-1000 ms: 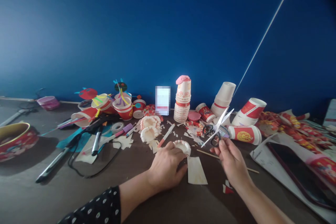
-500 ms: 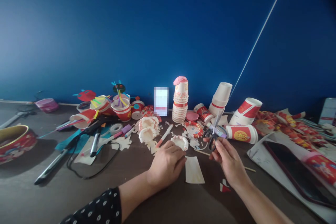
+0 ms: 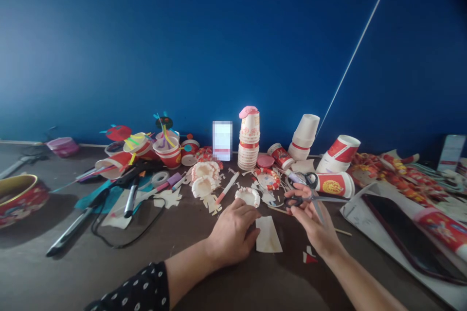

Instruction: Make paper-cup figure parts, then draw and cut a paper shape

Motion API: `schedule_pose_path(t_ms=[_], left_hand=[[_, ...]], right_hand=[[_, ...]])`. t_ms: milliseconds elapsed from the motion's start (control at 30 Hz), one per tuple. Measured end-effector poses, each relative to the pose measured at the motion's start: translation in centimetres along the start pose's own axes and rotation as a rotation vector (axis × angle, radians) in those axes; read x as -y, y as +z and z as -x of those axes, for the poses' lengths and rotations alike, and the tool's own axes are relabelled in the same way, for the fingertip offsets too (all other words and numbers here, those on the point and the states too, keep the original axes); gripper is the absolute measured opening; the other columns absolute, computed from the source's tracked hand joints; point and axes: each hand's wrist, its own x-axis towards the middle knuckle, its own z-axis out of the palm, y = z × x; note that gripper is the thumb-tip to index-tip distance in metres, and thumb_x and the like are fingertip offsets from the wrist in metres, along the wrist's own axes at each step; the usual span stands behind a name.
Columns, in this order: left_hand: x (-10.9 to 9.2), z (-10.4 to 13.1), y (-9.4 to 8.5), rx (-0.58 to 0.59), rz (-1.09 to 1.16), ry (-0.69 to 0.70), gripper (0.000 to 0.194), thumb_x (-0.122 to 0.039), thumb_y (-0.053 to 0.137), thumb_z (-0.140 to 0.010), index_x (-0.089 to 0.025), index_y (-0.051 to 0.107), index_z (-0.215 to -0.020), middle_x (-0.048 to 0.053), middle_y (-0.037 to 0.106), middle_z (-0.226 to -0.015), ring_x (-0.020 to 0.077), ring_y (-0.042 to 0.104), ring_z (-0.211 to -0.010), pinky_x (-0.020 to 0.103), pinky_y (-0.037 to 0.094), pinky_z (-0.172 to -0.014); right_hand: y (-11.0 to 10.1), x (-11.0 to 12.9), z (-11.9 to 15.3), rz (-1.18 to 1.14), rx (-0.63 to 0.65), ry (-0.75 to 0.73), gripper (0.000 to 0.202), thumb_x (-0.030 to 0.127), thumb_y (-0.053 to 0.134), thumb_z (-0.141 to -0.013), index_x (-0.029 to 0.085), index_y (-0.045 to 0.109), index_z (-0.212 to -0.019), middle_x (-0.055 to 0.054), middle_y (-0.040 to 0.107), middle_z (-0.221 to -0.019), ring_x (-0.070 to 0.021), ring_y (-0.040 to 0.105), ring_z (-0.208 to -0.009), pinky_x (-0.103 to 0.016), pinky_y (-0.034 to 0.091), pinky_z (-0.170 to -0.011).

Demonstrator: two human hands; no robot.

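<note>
My right hand (image 3: 318, 226) holds a pair of scissors (image 3: 311, 198), palm partly turned up. The dark handle loops are spread apart and the blades stand open, one toward the right and one down across my fingers. On the table, my left hand (image 3: 233, 231) rests palm down, loosely bent with the thumb apart from the fingers; nothing shows in it. Beside its fingertips lies a cream piece of paper (image 3: 269, 234). Small red and white scraps (image 3: 310, 255) are near my right wrist. Just beyond my left hand is a white scalloped ring (image 3: 247, 196).
A tall stack of paper cups (image 3: 249, 141) stands at the back, beside a lit phone screen (image 3: 222, 141). Red cups (image 3: 333, 184) lie on the right, near a dark phone (image 3: 404, 233). A glue gun (image 3: 98, 199) with its cord and a tape roll (image 3: 22, 199) are left.
The scissors have turned in my right hand, from upright with blades together to lying over with blades open. My right fingers have spread. My left hand has barely moved.
</note>
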Motion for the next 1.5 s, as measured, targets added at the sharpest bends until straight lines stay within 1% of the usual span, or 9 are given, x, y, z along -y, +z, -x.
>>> schedule_pose_path(t_ms=[167, 333, 600, 833, 1033, 1100, 1200, 1267, 1500], left_hand=[[0.1, 0.0, 0.1, 0.097, -0.028, -0.01, 0.034, -0.024, 0.054, -0.072, -0.015, 0.053, -0.105, 0.007, 0.059, -0.105, 0.0221, 0.045, -0.091, 0.036, 0.039, -0.081], [0.1, 0.0, 0.0, 0.134, 0.003, -0.043, 0.035, -0.023, 0.056, -0.071, -0.018, 0.053, -0.105, 0.004, 0.059, -0.104, 0.0213, 0.044, -0.092, 0.034, 0.038, -0.083], [-0.1, -0.1, -0.2, 0.157, 0.042, -0.052, 0.035, -0.021, 0.056, -0.072, -0.017, 0.054, -0.107, 0.006, 0.058, -0.104, 0.0203, 0.044, -0.096, 0.033, 0.036, -0.088], [-0.3, -0.2, -0.3, 0.188, 0.02, -0.082, 0.038, -0.025, 0.056, -0.073, -0.019, 0.053, -0.11, 0.007, 0.055, -0.105, 0.0217, 0.042, -0.099, 0.035, 0.035, -0.09], [-0.7, -0.2, -0.6, 0.223, 0.05, -0.164, 0.042, -0.026, 0.059, -0.07, -0.019, 0.054, -0.111, 0.007, 0.055, -0.103, 0.0216, 0.043, -0.098, 0.033, 0.037, -0.088], [-0.8, -0.1, -0.7, 0.223, 0.079, -0.19, 0.045, -0.023, 0.059, -0.069, -0.02, 0.052, -0.113, 0.006, 0.054, -0.105, 0.0214, 0.043, -0.098, 0.033, 0.038, -0.087], [-1.1, -0.2, -0.8, 0.228, 0.115, -0.214, 0.047, -0.019, 0.059, -0.068, -0.02, 0.051, -0.114, 0.006, 0.052, -0.109, 0.0217, 0.043, -0.101, 0.034, 0.037, -0.088], [-1.2, -0.2, -0.8, 0.237, 0.116, -0.236, 0.046, -0.018, 0.058, -0.067, -0.02, 0.051, -0.113, 0.007, 0.052, -0.108, 0.0225, 0.044, -0.1, 0.036, 0.037, -0.088], [-1.5, -0.4, -0.9, 0.273, 0.109, -0.258, 0.033, -0.016, 0.058, -0.066, -0.021, 0.059, -0.098, 0.006, 0.056, -0.094, 0.023, 0.048, -0.094, 0.037, 0.039, -0.084]], right_hand=[[-0.1, -0.1, 0.1, 0.166, 0.063, -0.031, 0.015, 0.03, 0.047, -0.082, 0.019, 0.05, -0.092, -0.007, 0.057, -0.09, -0.0175, 0.058, -0.07, -0.03, 0.051, -0.064], [-0.2, 0.1, 0.1, 0.384, 0.127, -0.123, 0.024, 0.034, 0.039, -0.087, 0.019, 0.057, -0.089, -0.007, 0.062, -0.087, -0.0185, 0.059, -0.071, -0.029, 0.05, -0.065], [-0.2, 1.4, 0.2, 0.68, -0.069, -0.365, 0.03, 0.035, 0.037, -0.086, 0.02, 0.06, -0.074, -0.009, 0.054, -0.091, -0.0269, 0.046, -0.103, -0.04, 0.04, -0.085], [-0.1, 1.2, 0.8, 0.512, 0.045, -0.136, 0.031, 0.036, 0.033, -0.089, 0.02, 0.056, -0.076, -0.004, 0.06, -0.071, -0.0184, 0.057, -0.066, -0.027, 0.045, -0.059], [0.0, 1.4, 0.6, 0.48, 0.012, -0.267, 0.031, 0.034, 0.037, -0.087, 0.021, 0.049, -0.062, -0.007, 0.057, -0.091, -0.0222, 0.052, -0.091, -0.032, 0.04, -0.079], [-0.1, 1.4, 0.6, 0.454, 0.014, -0.259, 0.033, 0.034, 0.036, -0.087, 0.021, 0.044, -0.058, -0.005, 0.055, -0.081, -0.0208, 0.052, -0.084, -0.031, 0.04, -0.077], [-0.2, 1.3, 0.7, 0.406, 0.019, -0.163, 0.032, 0.036, 0.034, -0.088, 0.022, 0.039, -0.059, 0.001, 0.045, -0.06, -0.0155, 0.045, -0.058, -0.026, 0.038, -0.056], [-0.3, 1.2, 0.8, 0.382, 0.012, -0.113, 0.033, 0.038, 0.033, -0.088, 0.022, 0.037, -0.059, 0.002, 0.042, -0.056, -0.0143, 0.04, -0.052, -0.025, 0.034, -0.05], [-0.2, 1.4, 0.9, 0.312, 0.025, -0.099, 0.035, 0.038, 0.028, -0.089, 0.022, 0.04, -0.06, 0.0, 0.054, -0.064, -0.0164, 0.05, -0.063, -0.026, 0.039, -0.062]])
